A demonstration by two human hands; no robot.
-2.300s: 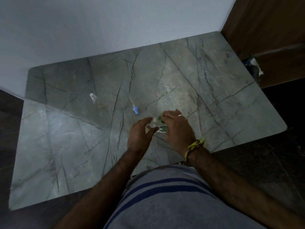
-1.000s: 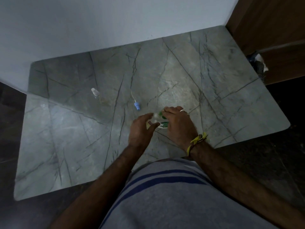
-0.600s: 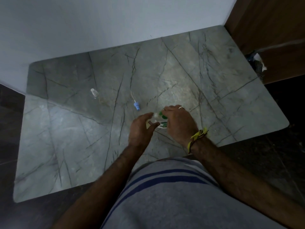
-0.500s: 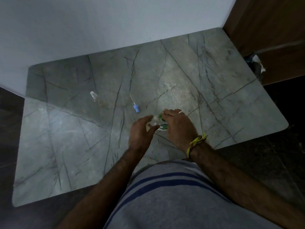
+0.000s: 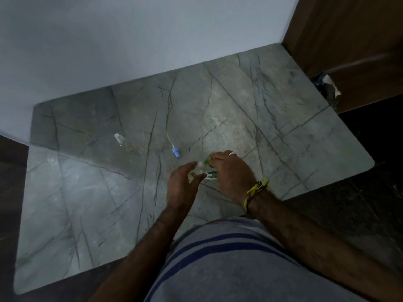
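Small bottle (image 5: pixel 207 172) on table (image 5: pixel 283 127), toward its 6 o'clock edge. Left hand (image 5: pixel 182 186) curls round the body; right hand (image 5: pixel 232 175) pinches the green top. Risk: a hard twist tips it, spilling toward the blue nozzle (image 5: pixel 176 153) at 10 o'clock.

Dim, grainy, wide-angle edge warp

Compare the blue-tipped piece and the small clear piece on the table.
The blue-tipped piece is blue with a thin pale tube; the clear piece is see-through and stubby, no tube. The blue-tipped piece lies nearer the bottle, the clear piece farther left. Both lie loose on the table.
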